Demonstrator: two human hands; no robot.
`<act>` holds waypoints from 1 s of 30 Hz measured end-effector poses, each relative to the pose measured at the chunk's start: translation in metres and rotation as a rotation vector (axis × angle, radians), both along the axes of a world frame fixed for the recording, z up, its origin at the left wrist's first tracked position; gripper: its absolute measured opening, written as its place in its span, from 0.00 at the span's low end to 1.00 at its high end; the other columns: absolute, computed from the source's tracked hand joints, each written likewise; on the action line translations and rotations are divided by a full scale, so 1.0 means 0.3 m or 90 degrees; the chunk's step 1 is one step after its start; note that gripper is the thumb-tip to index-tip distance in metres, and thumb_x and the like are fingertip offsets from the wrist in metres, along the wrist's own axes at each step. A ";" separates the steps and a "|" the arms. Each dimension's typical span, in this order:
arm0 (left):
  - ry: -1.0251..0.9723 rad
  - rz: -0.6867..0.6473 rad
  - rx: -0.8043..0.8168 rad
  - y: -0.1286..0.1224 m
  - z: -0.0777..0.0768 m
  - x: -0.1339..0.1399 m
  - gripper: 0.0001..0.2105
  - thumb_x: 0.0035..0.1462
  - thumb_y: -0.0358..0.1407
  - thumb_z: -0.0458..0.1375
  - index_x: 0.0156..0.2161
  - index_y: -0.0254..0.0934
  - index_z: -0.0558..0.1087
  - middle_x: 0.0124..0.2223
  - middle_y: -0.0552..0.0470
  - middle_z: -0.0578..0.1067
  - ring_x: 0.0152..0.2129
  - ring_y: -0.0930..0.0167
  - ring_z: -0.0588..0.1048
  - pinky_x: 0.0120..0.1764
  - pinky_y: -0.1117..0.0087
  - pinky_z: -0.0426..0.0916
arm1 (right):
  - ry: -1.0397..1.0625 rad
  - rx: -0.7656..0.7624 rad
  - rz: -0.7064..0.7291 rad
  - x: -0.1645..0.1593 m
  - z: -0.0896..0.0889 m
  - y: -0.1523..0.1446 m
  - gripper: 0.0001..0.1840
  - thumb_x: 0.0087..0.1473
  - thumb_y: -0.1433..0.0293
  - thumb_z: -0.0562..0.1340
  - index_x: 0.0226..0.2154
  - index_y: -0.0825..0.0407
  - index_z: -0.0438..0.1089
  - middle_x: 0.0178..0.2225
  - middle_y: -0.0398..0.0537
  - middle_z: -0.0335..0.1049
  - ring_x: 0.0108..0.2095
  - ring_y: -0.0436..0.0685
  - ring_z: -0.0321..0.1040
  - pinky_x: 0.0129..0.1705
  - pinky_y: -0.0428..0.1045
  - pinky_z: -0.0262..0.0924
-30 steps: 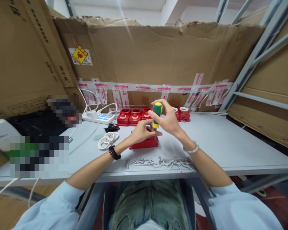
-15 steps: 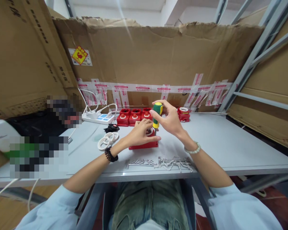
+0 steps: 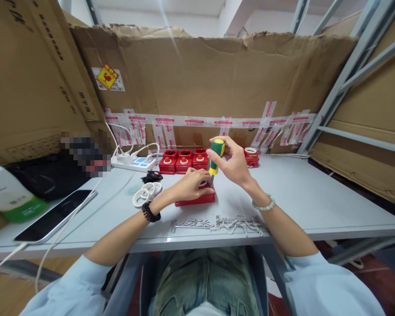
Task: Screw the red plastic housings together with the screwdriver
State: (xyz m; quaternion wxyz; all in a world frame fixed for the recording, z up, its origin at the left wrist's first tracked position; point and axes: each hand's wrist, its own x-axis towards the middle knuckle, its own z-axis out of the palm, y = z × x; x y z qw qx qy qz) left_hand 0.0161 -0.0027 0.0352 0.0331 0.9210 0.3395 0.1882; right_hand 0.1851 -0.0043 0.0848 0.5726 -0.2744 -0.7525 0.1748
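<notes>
My right hand [image 3: 234, 163] is closed around the green and yellow handle of a screwdriver [image 3: 218, 148]. The tool leans a little, its top to the right, and its metal shaft points down at the right end of a red box [image 3: 195, 201]. The tip's exact contact is hard to make out. Over the same box lies my left hand [image 3: 191, 185], gripping it with the thumb near the shaft. Part of a white ring shows on the box under the fingers; the rest of its top is hidden. Loose screws [image 3: 197, 223] lie in front of the box.
Several red boxes [image 3: 184, 165] stand in a row behind, and another red box [image 3: 252, 159] is farther right. White rings [image 3: 148, 191] and a black item [image 3: 152, 176] lie left. A power strip [image 3: 140, 164], phone [image 3: 57, 217] and cable fill the left side. Cardboard [image 3: 210, 79] walls the back.
The screwdriver has tilted slightly, its handle moving right and its tip left. My left thumb and fingers have drawn in a little closer. The view has shifted slightly.
</notes>
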 end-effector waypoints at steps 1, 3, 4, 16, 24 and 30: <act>-0.006 -0.001 0.009 0.002 -0.004 0.000 0.14 0.61 0.43 0.57 0.30 0.35 0.67 0.35 0.51 0.73 0.32 0.67 0.70 0.39 0.64 0.55 | 0.004 0.004 -0.001 0.001 0.001 -0.002 0.16 0.52 0.61 0.65 0.41 0.50 0.67 0.29 0.40 0.66 0.28 0.49 0.65 0.30 0.46 0.61; -0.016 -0.007 0.032 0.005 -0.010 0.001 0.14 0.61 0.44 0.57 0.31 0.35 0.67 0.34 0.51 0.73 0.32 0.68 0.71 0.41 0.63 0.56 | 0.018 0.017 -0.008 0.004 0.006 -0.004 0.16 0.52 0.61 0.66 0.41 0.50 0.67 0.29 0.40 0.66 0.28 0.49 0.65 0.31 0.46 0.63; -0.017 -0.010 0.045 0.006 -0.012 0.002 0.14 0.62 0.44 0.56 0.31 0.35 0.67 0.34 0.51 0.73 0.32 0.68 0.71 0.42 0.63 0.57 | 0.030 0.025 -0.012 0.006 0.009 -0.005 0.16 0.52 0.60 0.66 0.41 0.50 0.67 0.30 0.40 0.66 0.28 0.49 0.66 0.31 0.47 0.64; -0.038 -0.013 0.124 0.013 -0.065 0.033 0.09 0.67 0.38 0.48 0.35 0.37 0.63 0.35 0.49 0.72 0.34 0.66 0.72 0.52 0.58 0.60 | 0.127 0.054 -0.051 0.024 0.016 0.009 0.15 0.54 0.59 0.63 0.42 0.49 0.66 0.30 0.42 0.66 0.26 0.50 0.68 0.24 0.47 0.62; -0.107 -0.005 0.095 -0.041 0.008 -0.011 0.08 0.66 0.38 0.51 0.37 0.37 0.66 0.39 0.48 0.74 0.40 0.66 0.70 0.47 0.63 0.60 | 0.131 0.060 -0.101 0.042 0.023 0.014 0.17 0.55 0.56 0.62 0.42 0.47 0.65 0.31 0.44 0.66 0.29 0.52 0.68 0.30 0.50 0.66; 0.003 -0.078 -0.026 -0.165 0.012 -0.050 0.09 0.64 0.40 0.55 0.36 0.37 0.72 0.38 0.52 0.75 0.37 0.69 0.71 0.45 0.65 0.56 | 0.123 0.047 -0.091 0.042 0.018 0.016 0.17 0.55 0.56 0.62 0.42 0.48 0.65 0.31 0.43 0.64 0.28 0.52 0.69 0.27 0.48 0.64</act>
